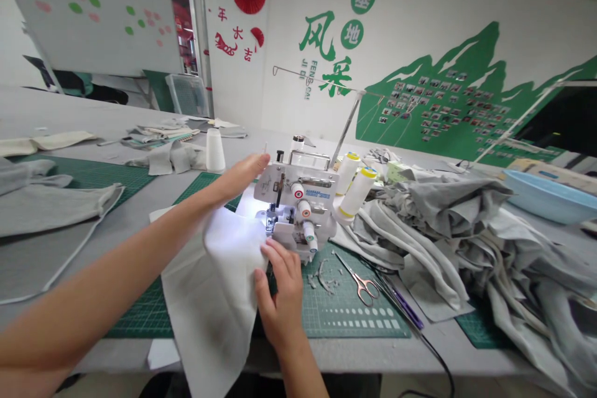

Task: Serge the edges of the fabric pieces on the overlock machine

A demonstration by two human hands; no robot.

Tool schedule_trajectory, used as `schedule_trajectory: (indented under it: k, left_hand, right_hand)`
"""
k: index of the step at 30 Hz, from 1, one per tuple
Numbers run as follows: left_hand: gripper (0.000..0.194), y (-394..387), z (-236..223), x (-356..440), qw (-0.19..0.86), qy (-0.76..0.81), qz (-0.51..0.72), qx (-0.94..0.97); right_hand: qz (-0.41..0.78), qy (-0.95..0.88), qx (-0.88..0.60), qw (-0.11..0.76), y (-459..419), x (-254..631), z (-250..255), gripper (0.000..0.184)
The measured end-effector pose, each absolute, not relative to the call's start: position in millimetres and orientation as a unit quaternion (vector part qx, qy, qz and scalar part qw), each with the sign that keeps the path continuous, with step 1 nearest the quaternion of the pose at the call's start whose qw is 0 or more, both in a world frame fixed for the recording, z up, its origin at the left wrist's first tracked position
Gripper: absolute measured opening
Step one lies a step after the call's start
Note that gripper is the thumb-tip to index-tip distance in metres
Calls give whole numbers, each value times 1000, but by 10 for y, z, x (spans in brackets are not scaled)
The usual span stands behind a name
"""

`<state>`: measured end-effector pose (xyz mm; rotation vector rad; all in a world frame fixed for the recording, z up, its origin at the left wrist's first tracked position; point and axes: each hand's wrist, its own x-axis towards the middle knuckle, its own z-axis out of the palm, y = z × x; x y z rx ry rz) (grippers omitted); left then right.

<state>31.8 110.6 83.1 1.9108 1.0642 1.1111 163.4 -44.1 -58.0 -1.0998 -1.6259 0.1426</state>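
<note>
A small white overlock sewing machine point(298, 205) stands on a green cutting mat point(354, 314), its lamp lit. A pale grey piece of fabric point(214, 298) runs under its foot and hangs over the table's front edge. My left hand point(240, 174) reaches behind the machine's left side, fingers stretched out, above the far end of the fabric. My right hand point(280, 289) lies on the fabric just in front of the machine, fingers spread flat and pressing the cloth down.
Scissors point(359, 280) and thread scraps lie on the mat right of my hand. Two thread cones point(357, 193) stand beside the machine. A heap of grey garments point(466, 242) fills the right. A blue basin point(545, 196) sits far right. Folded grey pieces point(51, 208) lie left.
</note>
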Motion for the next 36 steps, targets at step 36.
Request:
schedule_trajectory:
  k: [36]
  left_hand:
    - [48,-119,-181,94,-51,360,299,882]
  right_hand:
    - [84,-693,-430,573,-509,1644,-658,45]
